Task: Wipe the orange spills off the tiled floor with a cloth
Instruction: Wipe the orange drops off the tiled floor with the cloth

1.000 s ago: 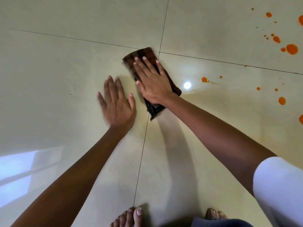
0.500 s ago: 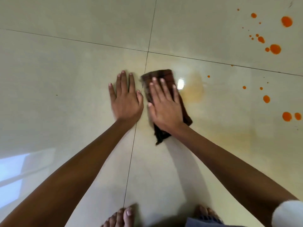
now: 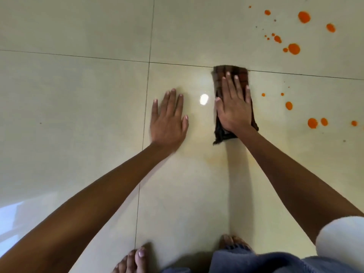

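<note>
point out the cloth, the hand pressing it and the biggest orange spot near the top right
cloth [image 3: 230, 72]: head view, its far edge beyond the fingertips
right hand [image 3: 234, 107]: head view, back of the hand
orange spot [image 3: 304, 17]: head view, its centre

Spills [image 3: 294, 49] right of cloth [image 3: 230, 72]

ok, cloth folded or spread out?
Folded: the cloth forms a narrow, thick strip under the flat right hand.

We see soft, even daylight on the glossy floor [image 3: 78, 95] — a small white glare spot [image 3: 204, 99] between the hands, a pale window reflection [image 3: 11, 211] at lower left, faint arm shadows — with slight motion blur and wide-angle bending at the edges.
</note>
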